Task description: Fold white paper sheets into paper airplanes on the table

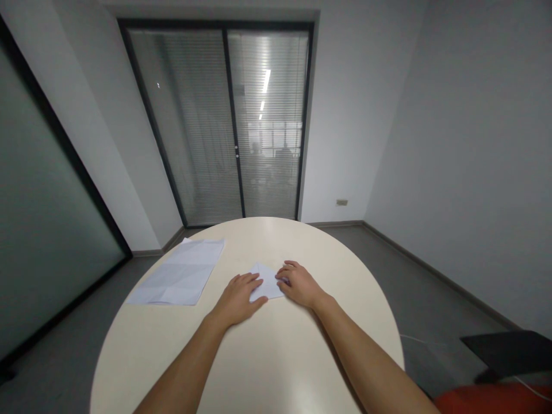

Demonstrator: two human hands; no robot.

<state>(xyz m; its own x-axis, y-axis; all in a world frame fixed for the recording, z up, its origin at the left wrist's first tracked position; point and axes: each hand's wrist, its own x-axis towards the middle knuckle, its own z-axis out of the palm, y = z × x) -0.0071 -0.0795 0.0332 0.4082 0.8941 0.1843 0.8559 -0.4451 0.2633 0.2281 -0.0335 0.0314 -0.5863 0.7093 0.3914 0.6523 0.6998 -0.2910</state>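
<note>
A small folded sheet of white paper (266,282) lies on the round cream table, with a pointed top edge and a straight lower edge. My left hand (242,296) rests flat over its left side, fingers stretched across the paper and thumb apart near the lower edge. On the right side, my right hand (299,284) has its fingers curled in, with the thumb and fingertips closed at the paper's right edge. That right corner is hidden under the fingers.
Larger creased white sheets (183,273) lie at the table's left edge. The round table (267,351) stands before a glazed door with blinds (267,172). At the lower right are a black flat object (509,352) and something red (487,399).
</note>
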